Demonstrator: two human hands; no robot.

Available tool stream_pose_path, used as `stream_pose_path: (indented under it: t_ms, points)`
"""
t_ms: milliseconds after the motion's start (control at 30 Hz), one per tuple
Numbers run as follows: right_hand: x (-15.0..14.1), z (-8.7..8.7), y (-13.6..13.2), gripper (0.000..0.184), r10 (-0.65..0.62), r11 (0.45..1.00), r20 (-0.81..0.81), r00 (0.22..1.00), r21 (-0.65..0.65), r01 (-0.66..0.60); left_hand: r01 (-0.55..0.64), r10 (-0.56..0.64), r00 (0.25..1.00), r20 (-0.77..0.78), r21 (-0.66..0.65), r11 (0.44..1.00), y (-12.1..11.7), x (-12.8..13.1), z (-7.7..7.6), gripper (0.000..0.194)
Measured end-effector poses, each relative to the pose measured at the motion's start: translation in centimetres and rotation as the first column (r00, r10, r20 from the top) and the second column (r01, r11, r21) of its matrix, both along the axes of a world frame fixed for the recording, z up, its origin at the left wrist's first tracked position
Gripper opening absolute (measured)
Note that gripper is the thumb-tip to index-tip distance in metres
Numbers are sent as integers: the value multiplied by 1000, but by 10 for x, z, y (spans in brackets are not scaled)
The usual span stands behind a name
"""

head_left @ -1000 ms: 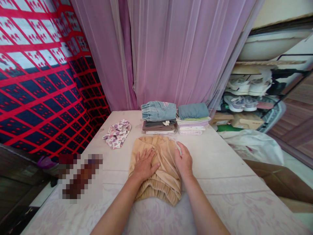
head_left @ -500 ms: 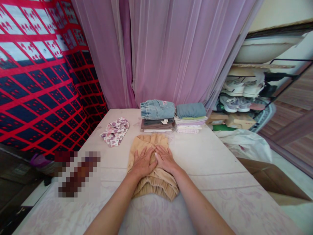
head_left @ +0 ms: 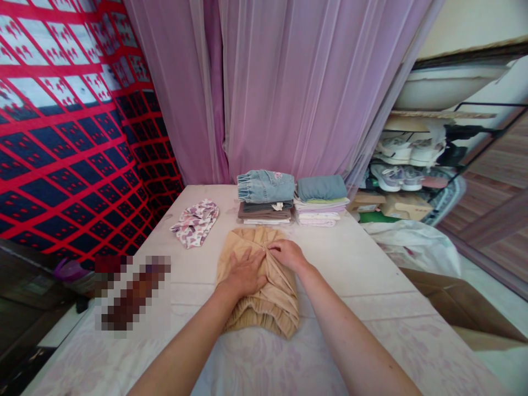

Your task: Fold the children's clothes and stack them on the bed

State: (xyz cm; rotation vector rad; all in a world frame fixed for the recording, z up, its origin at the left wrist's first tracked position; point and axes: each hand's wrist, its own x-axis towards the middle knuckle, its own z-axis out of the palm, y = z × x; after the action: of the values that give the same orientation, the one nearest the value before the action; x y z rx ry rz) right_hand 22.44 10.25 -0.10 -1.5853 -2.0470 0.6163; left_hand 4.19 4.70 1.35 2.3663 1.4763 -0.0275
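A folded beige garment (head_left: 272,308) with a gathered waistband lies in the middle of the pale table (head_left: 371,275). My left hand (head_left: 243,274) rests flat on its left half, fingers spread. My right hand (head_left: 289,254) sits on the garment's upper middle, fingers curled and pinching a fold of the cloth. The two hands are almost touching.
Two stacks of folded clothes (head_left: 266,197) (head_left: 322,201) stand at the table's far edge against a pink curtain. A crumpled floral cloth (head_left: 195,222) lies to the far left. A shoe rack (head_left: 416,159) and a white bag (head_left: 416,245) are on the right.
My right hand came in from the garment's right edge to its middle, then slid up toward the far end and closed on a fold. My left hand stayed pressed flat.
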Motion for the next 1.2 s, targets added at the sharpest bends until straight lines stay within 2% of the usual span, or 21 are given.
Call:
stream_pose_path:
  t_ms: [67,167,300,400,467,500,567,667,767,900,1067,1200]
  points:
    - [-4,-4,0,24,71,997,-23,997,0,-71,19,-20,999,35,51,999,0,-2,-2,75]
    - [-5,-9,4,27,28,999,-64,998,-35,-31,65,-68,997,25,118,991,0,-2,-5,72]
    - [8,-11,15,28,-150,988,-55,987,-35,148,95,-96,995,5,134,987,2,1,-9,62]
    - [19,-9,28,50,-356,932,-45,933,-89,352,85,-88,996,15,111,990,3,1,-10,62]
    - [21,-7,39,64,-398,904,-59,916,-195,380,81,-83,996,16,104,991,3,1,-11,63]
    - [21,-5,45,64,-383,902,-75,920,-244,356,80,-81,997,13,100,992,3,1,-10,63]
    - [17,-3,55,52,-320,914,-121,940,-303,272,73,-74,997,4,90,993,2,1,-10,62]
    - [7,1,65,30,-213,927,-220,952,-355,126,66,-66,998,-1,84,994,0,1,-9,61]
    - [2,7,65,19,-108,924,-330,938,-381,-27,71,-72,997,6,83,994,0,0,-8,62]
    - [2,16,57,21,17,915,-410,912,-361,-179,73,-75,997,24,79,994,0,-1,-9,63]
    - [6,19,40,21,146,905,-400,905,-315,-285,66,-70,997,40,89,994,-1,-1,-11,62]
    - [9,16,18,32,279,942,-237,930,-118,-313,74,-82,990,112,74,995,3,-2,-9,64]
